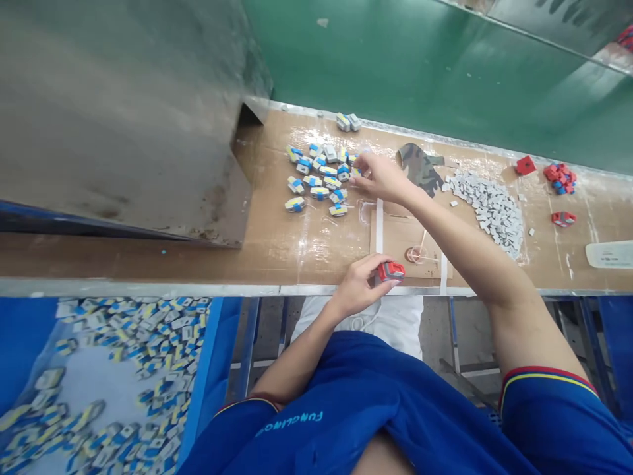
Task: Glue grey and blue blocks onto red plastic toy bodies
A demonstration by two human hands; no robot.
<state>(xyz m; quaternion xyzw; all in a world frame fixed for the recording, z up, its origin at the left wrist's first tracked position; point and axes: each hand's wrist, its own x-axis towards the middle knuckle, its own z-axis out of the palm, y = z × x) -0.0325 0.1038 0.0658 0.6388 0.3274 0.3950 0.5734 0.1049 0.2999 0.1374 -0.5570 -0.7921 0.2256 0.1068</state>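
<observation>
Before you, the brown surface (267, 264) carries a cluster of grey, blue and yellow blocks (319, 192) at left and a pile of small pale pieces (494, 211) at right. Your right hand (373, 175) reaches the cluster's right edge, fingers narrowly parted, its grip unclear; your left hand (363, 282) holds a red-and-grey block (390, 271) near the front edge.

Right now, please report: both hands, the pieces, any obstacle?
Left hand holding red-and-gray piece. Right hand at yellow-blue-gray pieces, grip unclear. Camouflage cloth close by, apparently not blocking.
</observation>
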